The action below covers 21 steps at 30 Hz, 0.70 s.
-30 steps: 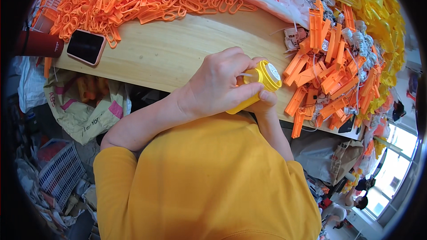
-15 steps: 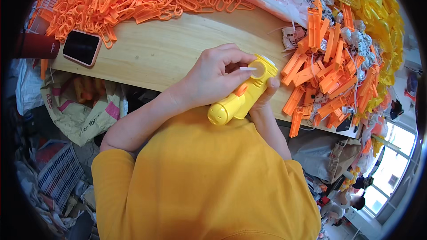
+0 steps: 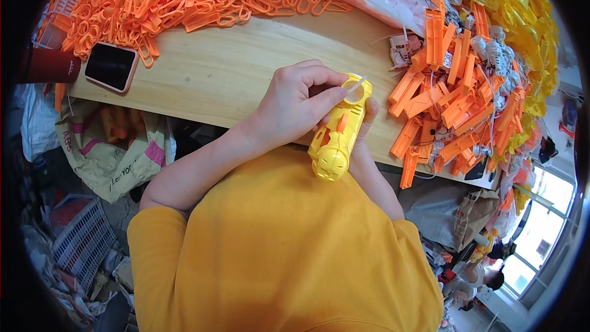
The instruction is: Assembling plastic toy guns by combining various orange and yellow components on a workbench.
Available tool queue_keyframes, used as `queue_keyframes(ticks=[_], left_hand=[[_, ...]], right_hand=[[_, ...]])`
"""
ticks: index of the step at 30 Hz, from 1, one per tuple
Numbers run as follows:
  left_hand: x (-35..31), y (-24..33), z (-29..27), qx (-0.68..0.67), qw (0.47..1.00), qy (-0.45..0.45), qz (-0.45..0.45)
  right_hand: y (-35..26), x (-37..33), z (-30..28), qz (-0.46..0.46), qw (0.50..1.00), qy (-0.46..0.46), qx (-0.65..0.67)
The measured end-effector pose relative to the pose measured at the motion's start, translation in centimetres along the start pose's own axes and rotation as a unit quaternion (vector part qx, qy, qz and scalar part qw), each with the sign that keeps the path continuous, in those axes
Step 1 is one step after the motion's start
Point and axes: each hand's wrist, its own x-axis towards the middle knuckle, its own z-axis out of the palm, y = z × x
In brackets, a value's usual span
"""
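In front of my chest, my right hand [image 3: 367, 124] grips a yellow plastic toy body [image 3: 332, 158] from its far right side, most of the fingers hidden behind it. The toy is tilted, its rounded, grooved end toward me and a round window-like opening at the top. A small orange part [image 3: 342, 124] shows in its side, like a trigger. My left hand [image 3: 296, 99] pinches a thin whitish strip [image 3: 357, 84] between thumb and forefinger, right over the round opening. Whether the strip is fixed to the toy cannot be seen.
Orange clip-shaped parts [image 3: 166, 0] are heaped at the back left, beside a phone [image 3: 112, 66] and a dark red cup [image 3: 52, 65]. Orange pieces with wired white units [image 3: 452, 98] lie at right, yellow shells [image 3: 516, 0] beyond. An open sack [image 3: 110, 160] stands below left.
The toy has turned, its rounded end swinging right and now facing me more. The whitish strip has changed from nearly level to slanting. Both hands stay close to the toy.
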Motion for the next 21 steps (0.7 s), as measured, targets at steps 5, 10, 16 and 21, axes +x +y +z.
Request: queue_keyframes(ticks=[5, 10, 16, 21], left_hand=[[-0.1, -0.1, 0.1, -0.001, 1.0, 0.006, 0.006], [0.1, -0.8, -1.4, -0.018, 0.999, -0.02, 0.045], [0.1, 0.8, -2.2, 0.065, 0.996, -0.05, 0.046], [-0.2, 0.0, -2.5, 0.06, 0.995, -0.044, 0.071]], right_hand=[[0.0, 0.2, -0.1, 0.019, 0.999, -0.031, 0.036], [-1.6, -0.3, 2.5, -0.021, 0.989, 0.085, -0.12], [-2.8, -0.9, 2.1, -0.081, 0.947, 0.089, -0.299], [-2.6, -1.1, 2.3, -0.184, 0.886, 0.057, -0.421]])
